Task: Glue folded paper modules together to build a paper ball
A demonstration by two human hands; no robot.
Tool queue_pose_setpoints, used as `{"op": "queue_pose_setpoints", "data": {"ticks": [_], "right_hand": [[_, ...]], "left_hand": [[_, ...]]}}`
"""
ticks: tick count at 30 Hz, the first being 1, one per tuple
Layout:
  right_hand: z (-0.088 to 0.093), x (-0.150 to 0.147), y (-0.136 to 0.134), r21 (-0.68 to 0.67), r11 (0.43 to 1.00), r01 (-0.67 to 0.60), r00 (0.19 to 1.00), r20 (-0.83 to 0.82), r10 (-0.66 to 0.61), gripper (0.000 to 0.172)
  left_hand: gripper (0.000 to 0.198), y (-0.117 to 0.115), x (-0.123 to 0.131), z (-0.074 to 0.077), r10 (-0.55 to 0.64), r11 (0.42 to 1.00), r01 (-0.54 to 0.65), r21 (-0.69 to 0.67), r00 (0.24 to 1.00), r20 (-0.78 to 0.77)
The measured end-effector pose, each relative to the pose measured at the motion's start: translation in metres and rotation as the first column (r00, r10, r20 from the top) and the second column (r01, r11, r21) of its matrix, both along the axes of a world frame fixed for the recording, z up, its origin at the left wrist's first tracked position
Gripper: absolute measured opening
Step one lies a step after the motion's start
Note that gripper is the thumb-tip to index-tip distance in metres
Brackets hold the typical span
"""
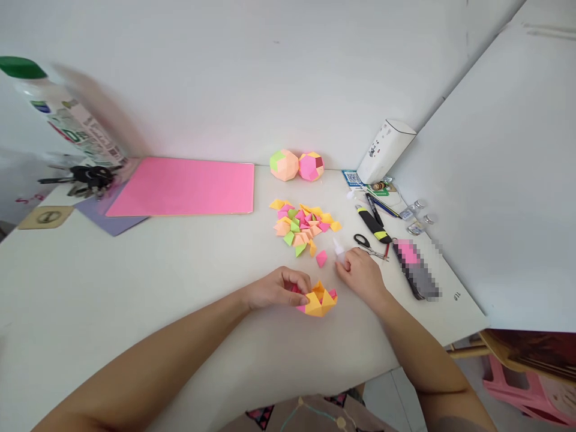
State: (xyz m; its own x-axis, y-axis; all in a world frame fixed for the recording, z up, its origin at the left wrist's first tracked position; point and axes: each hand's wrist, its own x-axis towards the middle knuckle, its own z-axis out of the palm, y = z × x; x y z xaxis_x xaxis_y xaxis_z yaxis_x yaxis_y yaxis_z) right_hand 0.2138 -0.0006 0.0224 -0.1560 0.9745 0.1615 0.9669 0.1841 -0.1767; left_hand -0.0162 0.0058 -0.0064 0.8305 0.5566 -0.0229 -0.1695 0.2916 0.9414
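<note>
My left hand (276,288) is closed on a partly built paper shape (318,300) of orange and pink folded pieces, resting on the white table (180,288). My right hand (360,273) lies just right of it, fingers curled round a small clear glue bottle (338,249) whose tip points up and away. A loose pink folded piece (321,258) lies just beyond the shape. Farther back sits a pile of folded paper pieces (302,227) in orange, pink and green. Two finished paper balls (297,165) stand by the wall.
Pink paper sheets (184,187) lie at back left over a purple sheet, next to keys (87,177) and a green-capped bottle (58,114). On the right are scissors (369,246), a black-yellow pen (372,223), small vials (416,216), a white device (384,150) and a pixelated object (416,270).
</note>
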Motion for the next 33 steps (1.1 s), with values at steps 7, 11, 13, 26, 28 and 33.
{"op": "queue_pose_setpoints", "data": {"ticks": [7,11,13,26,28,33], "right_hand": [[-0.003,-0.014,-0.005,0.288,0.926,-0.244,0.948,-0.131,0.291,0.008],[-0.008,-0.020,-0.003,0.241,0.923,-0.300,0.931,-0.135,0.338,0.010],[-0.009,-0.021,-0.002,0.207,0.927,-0.311,0.936,-0.101,0.337,0.014],[-0.008,-0.029,0.004,0.174,0.946,-0.273,0.958,-0.037,0.283,0.015],[-0.011,-0.030,0.007,0.207,0.948,-0.242,0.965,-0.052,0.257,0.015],[-0.018,-0.033,0.013,0.277,0.940,-0.197,0.968,-0.095,0.231,0.009]], "left_hand": [[0.015,0.000,0.000,0.000,-0.013,1.000,0.013,0.012,1.000,0.009],[0.013,0.000,0.001,0.001,-0.018,0.999,0.018,0.027,1.000,0.005],[0.013,-0.001,0.001,0.003,-0.017,0.999,0.017,0.035,1.000,0.003],[0.012,0.002,-0.001,0.002,-0.067,0.998,0.067,0.012,0.998,0.011],[0.014,0.003,-0.002,0.001,-0.074,0.997,0.074,0.015,0.997,-0.001],[0.015,0.004,-0.002,0.000,-0.087,0.996,0.088,0.019,0.996,-0.003]]}}
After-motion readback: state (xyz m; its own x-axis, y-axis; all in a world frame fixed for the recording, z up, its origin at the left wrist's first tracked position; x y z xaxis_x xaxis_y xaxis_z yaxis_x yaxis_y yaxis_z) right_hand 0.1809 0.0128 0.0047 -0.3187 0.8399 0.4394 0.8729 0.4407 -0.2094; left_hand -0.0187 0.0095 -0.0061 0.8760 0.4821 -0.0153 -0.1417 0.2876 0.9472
